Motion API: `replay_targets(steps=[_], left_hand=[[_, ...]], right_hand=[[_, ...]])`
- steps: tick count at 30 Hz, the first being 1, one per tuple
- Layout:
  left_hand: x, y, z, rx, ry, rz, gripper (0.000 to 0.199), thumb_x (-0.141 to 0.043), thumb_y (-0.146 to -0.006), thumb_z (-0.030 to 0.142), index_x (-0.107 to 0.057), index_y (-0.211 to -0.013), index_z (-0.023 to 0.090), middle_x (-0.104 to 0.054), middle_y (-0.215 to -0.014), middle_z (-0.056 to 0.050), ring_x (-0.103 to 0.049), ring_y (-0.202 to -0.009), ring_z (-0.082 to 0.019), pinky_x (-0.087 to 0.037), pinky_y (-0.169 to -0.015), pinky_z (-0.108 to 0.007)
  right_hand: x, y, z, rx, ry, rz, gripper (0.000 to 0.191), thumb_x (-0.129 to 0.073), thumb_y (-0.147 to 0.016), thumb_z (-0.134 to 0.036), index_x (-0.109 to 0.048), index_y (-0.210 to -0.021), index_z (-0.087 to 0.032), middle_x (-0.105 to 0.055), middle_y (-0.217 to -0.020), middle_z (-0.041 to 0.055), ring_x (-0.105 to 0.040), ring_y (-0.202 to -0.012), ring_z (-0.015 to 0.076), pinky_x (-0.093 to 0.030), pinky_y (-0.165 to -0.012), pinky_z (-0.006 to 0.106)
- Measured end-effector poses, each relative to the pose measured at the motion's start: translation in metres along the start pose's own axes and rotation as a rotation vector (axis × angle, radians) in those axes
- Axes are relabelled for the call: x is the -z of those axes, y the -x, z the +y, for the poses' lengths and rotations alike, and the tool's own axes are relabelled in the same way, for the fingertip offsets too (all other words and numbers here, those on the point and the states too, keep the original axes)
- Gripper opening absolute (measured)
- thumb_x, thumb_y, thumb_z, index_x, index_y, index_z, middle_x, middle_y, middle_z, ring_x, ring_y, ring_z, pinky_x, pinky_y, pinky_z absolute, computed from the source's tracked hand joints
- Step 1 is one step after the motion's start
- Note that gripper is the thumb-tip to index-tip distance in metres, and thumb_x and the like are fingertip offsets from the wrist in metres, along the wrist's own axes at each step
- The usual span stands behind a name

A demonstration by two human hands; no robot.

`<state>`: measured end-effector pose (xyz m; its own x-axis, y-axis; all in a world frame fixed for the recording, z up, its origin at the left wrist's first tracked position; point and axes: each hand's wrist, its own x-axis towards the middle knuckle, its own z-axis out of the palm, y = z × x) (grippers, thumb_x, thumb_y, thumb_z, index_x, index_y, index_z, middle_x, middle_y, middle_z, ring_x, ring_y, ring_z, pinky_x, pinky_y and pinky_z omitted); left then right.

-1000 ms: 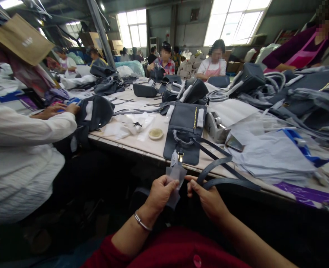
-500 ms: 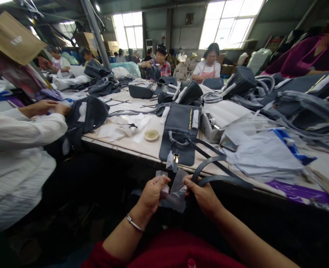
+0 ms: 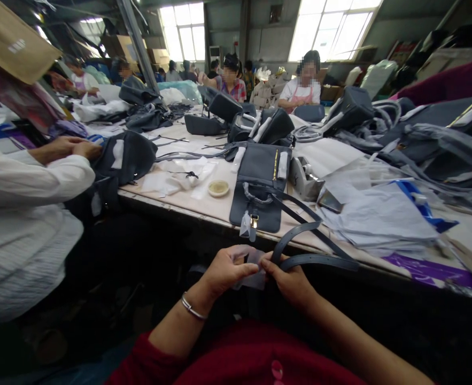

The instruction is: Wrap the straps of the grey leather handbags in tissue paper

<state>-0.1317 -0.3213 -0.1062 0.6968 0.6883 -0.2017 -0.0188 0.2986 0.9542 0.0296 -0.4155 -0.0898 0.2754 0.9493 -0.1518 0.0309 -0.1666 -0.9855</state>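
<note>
Just off the table's front edge, my left hand is closed on a thin translucent wrapping sheet. My right hand pinches the sheet's right side, its fingertips close to those of the left. A dark strap with holes loops beside my right fingers; whether they grip it too, I cannot tell. Beyond the hands a dark blue-grey bag lies flat, its flap and gold buckle toward me. White wrapping covers the bag's small handle and the buckle's side.
Left of the bag is a small round dish; right of it, a metal tape dispenser. White paper sheets spread at the right. A co-worker's hands work on another bag at the left. More bags fill the table's back.
My left hand has moved right and its fingers have come against my right fingertips. The sheet between them is drawn together and less of it shows. The view has shifted slightly.
</note>
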Motion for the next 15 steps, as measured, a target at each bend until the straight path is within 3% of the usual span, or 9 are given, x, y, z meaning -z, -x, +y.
replay_targets(steps=[3, 7, 9, 12, 15], left_hand=[[-0.003, 0.0, 0.004, 0.003, -0.147, 0.065, 0.037, -0.078, -0.073, 0.044, -0.075, -0.087, 0.011, -0.066, -0.077, -0.005, -0.058, -0.069, -0.014, -0.045, -0.064, -0.025], [0.001, 0.005, 0.01, -0.088, -0.296, 0.152, 0.029, -0.074, -0.077, 0.041, -0.071, -0.071, 0.013, -0.058, -0.07, -0.001, -0.053, -0.064, -0.011, -0.04, -0.059, -0.022], [0.005, 0.007, 0.009, -0.084, -0.273, 0.164, 0.03, -0.075, -0.075, 0.04, -0.064, -0.067, 0.014, -0.052, -0.064, 0.002, -0.048, -0.059, -0.009, -0.037, -0.055, -0.021], [0.007, 0.008, 0.002, -0.064, -0.221, 0.154, 0.034, -0.077, -0.073, 0.04, -0.056, -0.065, 0.015, -0.047, -0.061, 0.005, -0.044, -0.055, -0.008, -0.033, -0.052, -0.021], [0.004, 0.007, -0.003, -0.044, -0.215, 0.142, 0.034, -0.078, -0.072, 0.039, -0.054, -0.065, 0.015, -0.048, -0.06, 0.005, -0.044, -0.055, -0.008, -0.033, -0.052, -0.02]], right_hand=[[0.001, 0.0, 0.003, 0.021, 0.009, -0.044, 0.039, -0.066, -0.08, -0.056, -0.066, -0.076, -0.017, -0.06, -0.064, 0.0013, -0.056, -0.061, 0.0166, -0.048, -0.06, 0.03], [0.019, -0.002, 0.003, 0.055, 0.025, -0.039, 0.043, -0.056, -0.088, -0.058, -0.07, -0.088, -0.017, -0.066, -0.075, 0.0039, -0.061, -0.069, 0.0174, -0.051, -0.067, 0.03], [0.033, -0.005, -0.001, 0.071, -0.011, -0.048, 0.045, -0.051, -0.092, -0.058, -0.071, -0.094, -0.018, -0.065, -0.072, 0.0028, -0.06, -0.062, 0.0153, -0.049, -0.059, 0.028], [0.05, -0.008, -0.011, 0.06, -0.158, -0.077, 0.048, -0.047, -0.093, -0.058, -0.071, -0.092, -0.017, -0.051, -0.053, -0.0024, -0.046, -0.044, 0.0106, -0.035, -0.043, 0.024], [0.056, -0.009, -0.022, 0.044, -0.258, -0.04, 0.036, -0.062, -0.088, -0.051, -0.071, -0.089, -0.016, -0.048, -0.05, -0.0041, -0.042, -0.042, 0.009, -0.029, -0.04, 0.022]])
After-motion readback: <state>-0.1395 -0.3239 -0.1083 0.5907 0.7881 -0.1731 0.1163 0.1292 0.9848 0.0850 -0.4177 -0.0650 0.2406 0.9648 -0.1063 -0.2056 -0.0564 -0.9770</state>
